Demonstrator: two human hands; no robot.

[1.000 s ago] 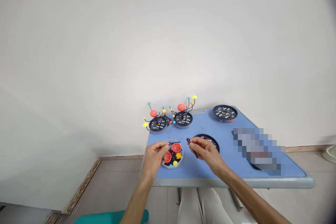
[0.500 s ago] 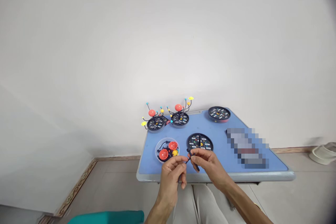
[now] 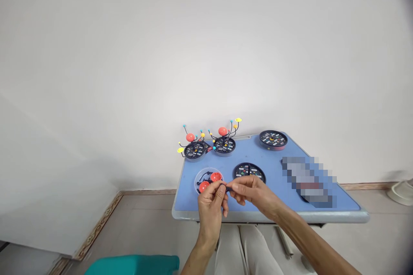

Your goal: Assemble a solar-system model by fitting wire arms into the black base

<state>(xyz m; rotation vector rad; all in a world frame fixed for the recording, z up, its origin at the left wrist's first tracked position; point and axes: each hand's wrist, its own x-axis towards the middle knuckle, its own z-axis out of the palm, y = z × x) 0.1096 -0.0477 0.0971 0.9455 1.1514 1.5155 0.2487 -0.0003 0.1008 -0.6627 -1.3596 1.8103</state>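
Note:
My left hand [image 3: 211, 200] and my right hand [image 3: 253, 191] meet above the front of a blue table [image 3: 277, 195]. Their fingertips pinch a small black plastic piece [image 3: 228, 188], and the fingers hide most of it. Just behind my left hand lies a round clear tray [image 3: 197, 180] holding red domes and black parts. My right hand partly covers a flat black disc base [image 3: 249, 171] with printed labels. Two assembled solar-system models [image 3: 223, 142] [image 3: 194, 148] with red spheres stand at the far edge.
A further black disc [image 3: 273, 139] lies at the back right. A pixelated patch [image 3: 308, 181] covers something on the right of the table. My legs in pale trousers [image 3: 245, 251] are below the front edge, beside a teal seat [image 3: 132, 264].
My hands have closed in together, with my left hand now in front of the tray. My view has shifted slightly, and the black piece stays pinched between my fingers.

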